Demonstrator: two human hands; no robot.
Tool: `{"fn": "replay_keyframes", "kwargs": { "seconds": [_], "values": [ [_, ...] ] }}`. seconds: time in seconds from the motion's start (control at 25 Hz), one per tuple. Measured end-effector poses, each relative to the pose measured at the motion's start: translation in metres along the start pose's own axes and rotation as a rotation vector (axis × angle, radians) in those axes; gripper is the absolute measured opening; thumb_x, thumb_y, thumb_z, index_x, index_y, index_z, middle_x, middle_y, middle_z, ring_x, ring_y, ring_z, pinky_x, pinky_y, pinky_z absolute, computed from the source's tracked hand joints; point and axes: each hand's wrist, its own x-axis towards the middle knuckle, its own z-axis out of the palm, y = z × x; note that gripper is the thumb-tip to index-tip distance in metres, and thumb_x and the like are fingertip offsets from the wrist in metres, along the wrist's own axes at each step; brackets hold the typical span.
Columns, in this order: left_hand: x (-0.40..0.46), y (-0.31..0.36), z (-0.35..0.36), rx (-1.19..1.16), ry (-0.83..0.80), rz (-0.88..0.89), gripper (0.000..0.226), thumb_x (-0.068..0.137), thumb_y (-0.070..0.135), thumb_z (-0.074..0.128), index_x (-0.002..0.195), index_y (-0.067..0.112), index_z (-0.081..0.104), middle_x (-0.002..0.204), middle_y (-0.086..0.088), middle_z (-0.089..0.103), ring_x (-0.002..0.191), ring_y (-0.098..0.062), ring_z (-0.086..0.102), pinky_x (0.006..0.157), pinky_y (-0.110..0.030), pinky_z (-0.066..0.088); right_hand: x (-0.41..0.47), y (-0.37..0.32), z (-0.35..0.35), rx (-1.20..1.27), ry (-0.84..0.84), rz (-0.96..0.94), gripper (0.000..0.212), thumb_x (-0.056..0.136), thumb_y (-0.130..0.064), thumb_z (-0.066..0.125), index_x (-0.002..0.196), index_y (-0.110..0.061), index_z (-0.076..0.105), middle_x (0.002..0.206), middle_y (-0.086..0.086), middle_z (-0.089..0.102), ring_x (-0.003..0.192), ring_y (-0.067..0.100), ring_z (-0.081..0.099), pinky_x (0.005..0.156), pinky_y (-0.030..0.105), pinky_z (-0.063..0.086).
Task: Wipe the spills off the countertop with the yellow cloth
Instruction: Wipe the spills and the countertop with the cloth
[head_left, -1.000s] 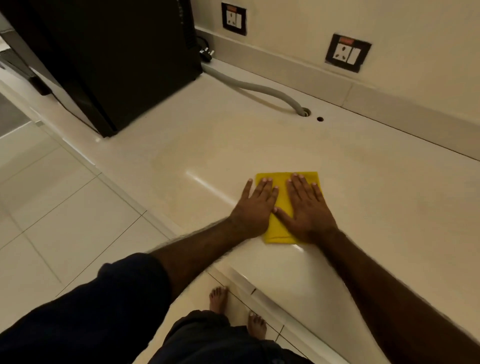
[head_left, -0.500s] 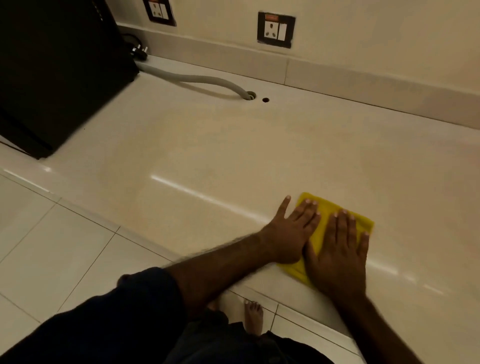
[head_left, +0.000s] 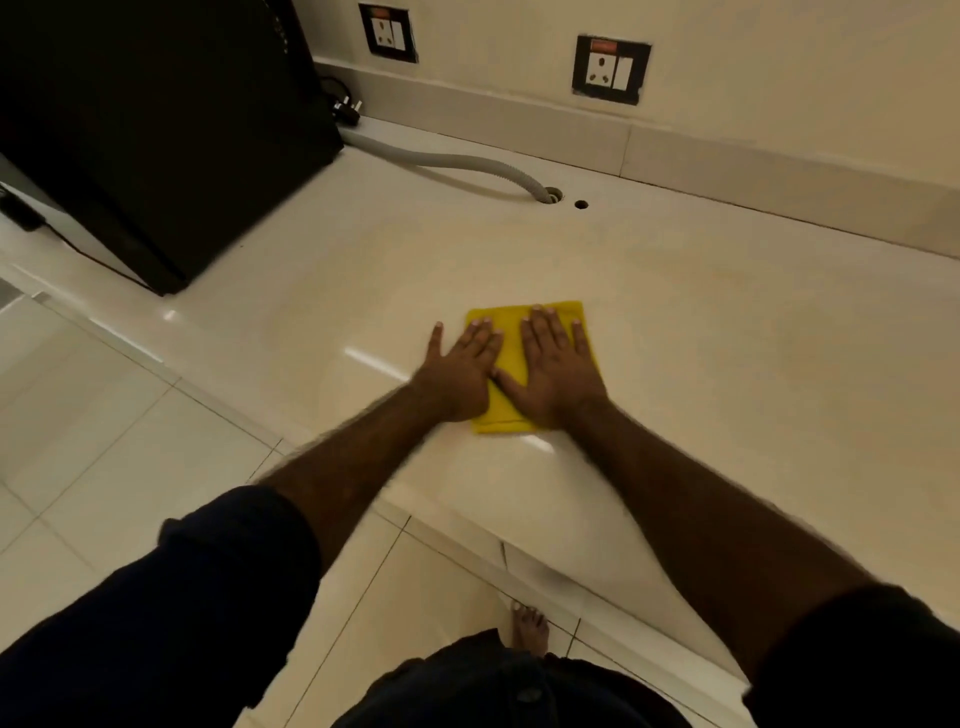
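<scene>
Head view: my left hand (head_left: 460, 376) and my right hand (head_left: 556, 374) both lie flat, grip open and fingers spread, pressing down on the folded yellow cloth (head_left: 511, 332). That cloth lies on the glossy cream stone desk (head_left: 727, 338), near its front edge. My left thumb and outer fingers rest past the cloth's left side on the bare desk; my right palm sits wholly on the cloth. Well behind the cloth, a grey ribbed hose (head_left: 457, 163) runs along the desk into a round hole (head_left: 553, 196), with a smaller hole (head_left: 581, 203) just beside it. Far left of the cloth stands a large black appliance (head_left: 156, 130). Two wall sockets (head_left: 610, 70) sit above the hose.
</scene>
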Motion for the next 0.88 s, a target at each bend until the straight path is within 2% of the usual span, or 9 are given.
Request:
{"fn": "replay_keyframes", "kwargs": {
  "seconds": [0.12, 0.24, 0.32, 0.44, 0.52, 0.64, 0.76, 0.88],
  "values": [
    [-0.042, -0.046, 0.015, -0.063, 0.043, -0.103, 0.065, 0.104, 0.031, 0.029, 0.166, 0.022, 0.012, 0.176, -0.007, 0.006, 0.163, -0.02, 0.008, 0.128, -0.064, -0.001, 0.018, -0.047, 0.006, 0.004, -0.047, -0.152, 0.096, 0.1, -0.073, 0.038, 0.17, -0.01, 0.017, 0.18, 0.013, 0.01, 0.169, 0.028, 0.004, 0.135, 0.054, -0.002],
    [-0.091, -0.065, 0.029, -0.128, 0.15, -0.172, 0.071, 0.098, 0.044, 0.015, 0.164, 0.02, 0.028, 0.174, -0.009, 0.021, 0.161, -0.025, 0.022, 0.126, -0.066, 0.011, 0.012, -0.079, 0.011, -0.028, -0.063, -0.293, 0.096, 0.1, -0.073, 0.038, 0.17, -0.012, 0.017, 0.181, 0.011, 0.009, 0.169, 0.028, 0.004, 0.135, 0.053, 0.0],
    [-0.115, -0.064, 0.035, -0.132, 0.206, -0.182, 0.074, 0.096, 0.047, 0.015, 0.161, 0.019, 0.036, 0.171, -0.01, 0.029, 0.158, -0.027, 0.031, 0.122, -0.065, 0.023, -0.002, -0.086, 0.013, -0.038, -0.049, -0.343, 0.095, 0.1, -0.074, 0.037, 0.17, -0.013, 0.02, 0.181, 0.011, 0.01, 0.169, 0.028, 0.006, 0.135, 0.053, 0.001],
    [-0.127, -0.049, 0.037, -0.15, 0.184, -0.157, 0.077, 0.093, 0.05, 0.017, 0.159, 0.018, 0.04, 0.17, -0.012, 0.031, 0.157, -0.028, 0.033, 0.119, -0.06, 0.028, -0.027, -0.077, 0.013, -0.025, -0.037, -0.359, 0.095, 0.099, -0.075, 0.035, 0.17, -0.014, 0.02, 0.181, 0.01, 0.011, 0.169, 0.027, 0.006, 0.136, 0.053, 0.003],
    [-0.118, -0.03, 0.034, -0.158, 0.154, -0.123, 0.078, 0.091, 0.05, 0.018, 0.16, 0.02, 0.039, 0.172, -0.011, 0.027, 0.158, -0.028, 0.03, 0.121, -0.057, 0.026, -0.04, -0.057, 0.009, -0.021, -0.033, -0.33, 0.095, 0.099, -0.075, 0.035, 0.171, -0.015, 0.018, 0.181, 0.009, 0.01, 0.169, 0.026, 0.005, 0.136, 0.052, 0.002],
    [-0.088, 0.007, 0.026, -0.138, 0.095, -0.025, 0.075, 0.092, 0.048, 0.024, 0.163, 0.026, 0.028, 0.175, -0.006, 0.016, 0.161, -0.022, 0.019, 0.126, -0.054, 0.013, -0.06, -0.012, -0.004, -0.028, -0.018, -0.223, 0.095, 0.099, -0.075, 0.039, 0.171, -0.016, 0.018, 0.181, 0.007, 0.011, 0.169, 0.024, 0.006, 0.136, 0.05, 0.003],
    [-0.055, 0.058, 0.016, -0.117, 0.083, 0.128, 0.072, 0.094, 0.045, 0.029, 0.164, 0.027, 0.026, 0.176, -0.004, 0.014, 0.162, -0.02, 0.015, 0.128, -0.058, 0.005, -0.096, 0.042, -0.013, -0.056, -0.011, -0.068, 0.093, 0.1, -0.072, 0.041, 0.171, -0.017, 0.018, 0.181, 0.007, 0.01, 0.169, 0.024, 0.005, 0.136, 0.05, 0.005],
    [-0.032, 0.114, 0.009, -0.091, 0.016, 0.272, 0.073, 0.097, 0.042, 0.044, 0.165, 0.029, 0.022, 0.177, -0.002, 0.009, 0.163, -0.017, 0.008, 0.127, -0.063, -0.005, -0.143, 0.079, -0.017, -0.048, 0.025, 0.115, 0.096, 0.097, -0.078, 0.029, 0.171, -0.017, 0.018, 0.181, 0.006, 0.01, 0.169, 0.024, 0.004, 0.136, 0.051, 0.005]
  ]
}}
